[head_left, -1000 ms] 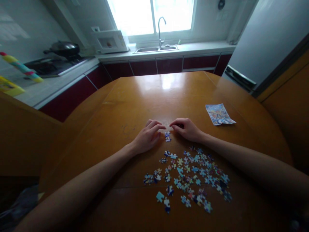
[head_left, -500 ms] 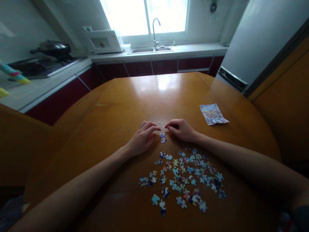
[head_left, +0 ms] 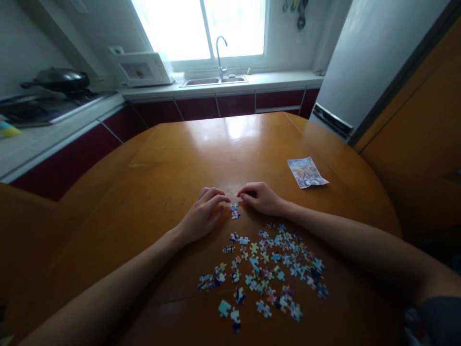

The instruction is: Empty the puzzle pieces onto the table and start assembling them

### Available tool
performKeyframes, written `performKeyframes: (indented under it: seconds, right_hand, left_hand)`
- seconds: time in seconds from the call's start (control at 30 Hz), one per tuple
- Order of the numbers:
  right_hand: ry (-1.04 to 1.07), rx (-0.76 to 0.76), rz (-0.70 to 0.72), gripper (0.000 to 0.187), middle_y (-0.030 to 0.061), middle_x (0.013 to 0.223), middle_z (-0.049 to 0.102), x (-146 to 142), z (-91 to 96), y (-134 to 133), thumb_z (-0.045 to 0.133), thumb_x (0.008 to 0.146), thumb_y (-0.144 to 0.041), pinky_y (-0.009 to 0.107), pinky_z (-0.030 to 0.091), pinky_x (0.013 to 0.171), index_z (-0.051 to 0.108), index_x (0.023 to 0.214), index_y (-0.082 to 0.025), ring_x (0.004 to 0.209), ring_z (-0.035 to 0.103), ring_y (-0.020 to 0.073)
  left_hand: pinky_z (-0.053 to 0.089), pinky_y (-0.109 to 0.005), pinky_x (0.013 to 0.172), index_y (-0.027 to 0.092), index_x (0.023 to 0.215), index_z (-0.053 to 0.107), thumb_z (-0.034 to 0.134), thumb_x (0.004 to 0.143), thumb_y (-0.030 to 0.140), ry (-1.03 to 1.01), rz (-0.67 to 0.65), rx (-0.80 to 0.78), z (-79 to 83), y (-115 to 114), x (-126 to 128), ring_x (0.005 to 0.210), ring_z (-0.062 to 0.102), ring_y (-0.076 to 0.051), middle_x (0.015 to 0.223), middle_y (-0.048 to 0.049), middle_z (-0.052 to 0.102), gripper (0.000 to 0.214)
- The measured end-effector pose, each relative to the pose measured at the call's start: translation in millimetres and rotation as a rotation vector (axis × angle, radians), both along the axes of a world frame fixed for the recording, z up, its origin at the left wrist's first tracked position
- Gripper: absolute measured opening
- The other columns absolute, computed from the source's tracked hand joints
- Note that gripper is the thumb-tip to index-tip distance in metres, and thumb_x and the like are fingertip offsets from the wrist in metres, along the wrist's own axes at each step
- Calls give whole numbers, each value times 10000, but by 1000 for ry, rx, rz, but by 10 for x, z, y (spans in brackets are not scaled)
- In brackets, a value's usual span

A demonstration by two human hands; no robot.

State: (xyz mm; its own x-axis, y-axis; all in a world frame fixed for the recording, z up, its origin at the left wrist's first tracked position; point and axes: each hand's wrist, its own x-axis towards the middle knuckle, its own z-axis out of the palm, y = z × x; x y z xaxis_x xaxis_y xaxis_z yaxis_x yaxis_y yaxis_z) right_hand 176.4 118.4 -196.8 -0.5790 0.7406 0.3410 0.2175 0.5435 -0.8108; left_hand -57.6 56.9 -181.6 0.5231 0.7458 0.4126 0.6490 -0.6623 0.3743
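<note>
A small joined patch of jigsaw pieces (head_left: 235, 211), white and dark blue, lies flat on the wooden table between my hands. Just left of it, my left hand (head_left: 204, 212) rests with fingers loosely bent and apart, the index fingertip near the patch's upper edge. On the other side my right hand (head_left: 261, 198) is curled, thumb and index tips together close to the patch's upper right. Whether a piece sits in that pinch is too small to tell. Closer to me, many loose jigsaw pieces (head_left: 275, 257) are scattered, mostly pale blue with some yellow, pink and dark blue.
A creased printed picture sheet (head_left: 308, 172) lies on the table (head_left: 173, 158) to the right. Beyond the table's far edge are a counter with a sink (head_left: 201, 82), a microwave (head_left: 142, 68) and a wok (head_left: 59, 79) on the stove. A fridge (head_left: 345, 72) stands at the right.
The whole view has shifted, so things appear slightly further left and lower. Both hands keep nearly the same pose beside the joined patch, and the loose pieces look unmoved.
</note>
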Motion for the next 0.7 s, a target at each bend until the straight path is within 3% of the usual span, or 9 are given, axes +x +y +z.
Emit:
performKeyframes:
  seconds: [0.6,0.7]
  right_hand:
    - [-6,-19,2,172,59,815,741,-20,6,-10,581,869,-106,260,468,696,752,864,-129,729,624,132]
    - [-37,-42,31,171,60,818,729,6,81,4,579,878,-134,264,466,682,749,895,-128,720,610,131]
  left_hand:
    - [470,-380,910,205,1076,621,477,972,163,10,5,-14,0,-2,-5,1044,503,-217,1082,-74,581,182]
    - [474,-381,909,201,1072,629,480,968,164,6,3,-11,-7,0,-8,1041,505,-218,1080,-77,583,186]
